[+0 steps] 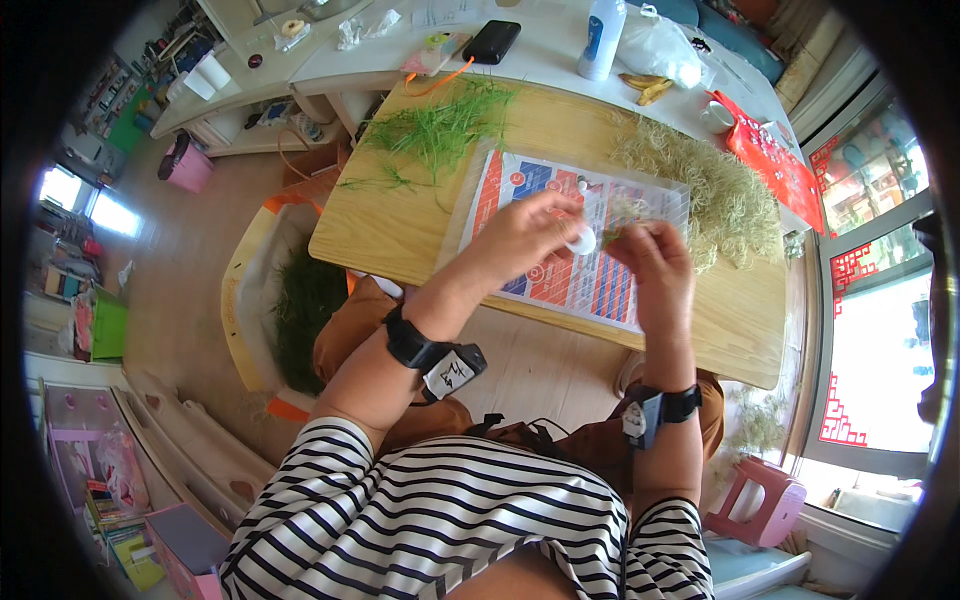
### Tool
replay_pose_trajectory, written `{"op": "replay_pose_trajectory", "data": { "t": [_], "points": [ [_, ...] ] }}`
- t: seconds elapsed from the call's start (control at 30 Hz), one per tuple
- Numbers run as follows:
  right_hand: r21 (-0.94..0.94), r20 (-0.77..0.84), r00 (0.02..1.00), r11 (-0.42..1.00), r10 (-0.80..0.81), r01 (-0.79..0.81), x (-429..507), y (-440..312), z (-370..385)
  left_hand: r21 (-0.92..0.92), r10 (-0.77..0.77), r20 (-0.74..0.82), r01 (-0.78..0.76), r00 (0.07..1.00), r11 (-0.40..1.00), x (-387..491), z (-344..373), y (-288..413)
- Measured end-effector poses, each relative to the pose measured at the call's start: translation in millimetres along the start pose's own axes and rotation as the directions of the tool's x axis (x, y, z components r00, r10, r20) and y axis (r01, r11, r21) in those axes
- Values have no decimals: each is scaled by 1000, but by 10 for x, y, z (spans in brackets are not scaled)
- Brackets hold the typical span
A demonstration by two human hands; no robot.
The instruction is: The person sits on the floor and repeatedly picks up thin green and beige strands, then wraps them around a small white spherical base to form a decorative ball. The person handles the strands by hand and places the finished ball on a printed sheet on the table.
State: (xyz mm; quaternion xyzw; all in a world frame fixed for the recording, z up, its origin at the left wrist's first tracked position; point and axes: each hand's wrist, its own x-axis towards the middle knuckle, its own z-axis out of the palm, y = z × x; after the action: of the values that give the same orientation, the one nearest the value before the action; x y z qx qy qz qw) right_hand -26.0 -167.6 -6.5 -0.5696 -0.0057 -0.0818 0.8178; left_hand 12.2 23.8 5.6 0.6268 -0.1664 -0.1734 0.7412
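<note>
My left hand (536, 232) is raised over a printed sheet under clear plastic (592, 300) on a wooden table. Its fingers are closed on a small white round object (583, 241), perhaps a roll of tape. Close by, my right hand (652, 251) pinches a small sprig, green low down with pale strands above (628, 212). Loose green plant strands (442, 124) lie at the table's far left. A heap of pale, curly, dried-looking strands (712, 187) covers its right side. The two hands are slightly apart.
Left of the table, an open bag (247, 300) holds dark green strands. Behind stand a white counter (540, 60) with a black power bank (492, 41), a white bottle (602, 37), a banana peel (649, 86) and a red cloth (772, 165). A pink stool (765, 502) is at right.
</note>
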Motion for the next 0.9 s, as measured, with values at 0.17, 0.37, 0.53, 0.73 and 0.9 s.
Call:
{"op": "replay_pose_trajectory", "data": {
  "t": [0.17,0.37,0.53,0.73,0.9],
  "points": [
    [161,-231,948,952,-220,260,36,-578,-1019,736,254,-334,83,908,672,413,-561,-45],
    [863,-438,873,173,-212,475,-302,-1044,-1873,984,380,-168,176,910,13,662,-614,-363],
    [738,-339,915,541,-220,403,-180,-869,-1659,984,236,-160,174,959,-42,639,-561,-318],
    [555,-249,952,779,-179,292,-35,-756,-1165,910,198,-162,69,967,408,543,-653,-195],
    [266,-204,958,930,-201,252,35,-577,-733,858,195,-220,95,956,505,445,-693,-95]
  ]
}}
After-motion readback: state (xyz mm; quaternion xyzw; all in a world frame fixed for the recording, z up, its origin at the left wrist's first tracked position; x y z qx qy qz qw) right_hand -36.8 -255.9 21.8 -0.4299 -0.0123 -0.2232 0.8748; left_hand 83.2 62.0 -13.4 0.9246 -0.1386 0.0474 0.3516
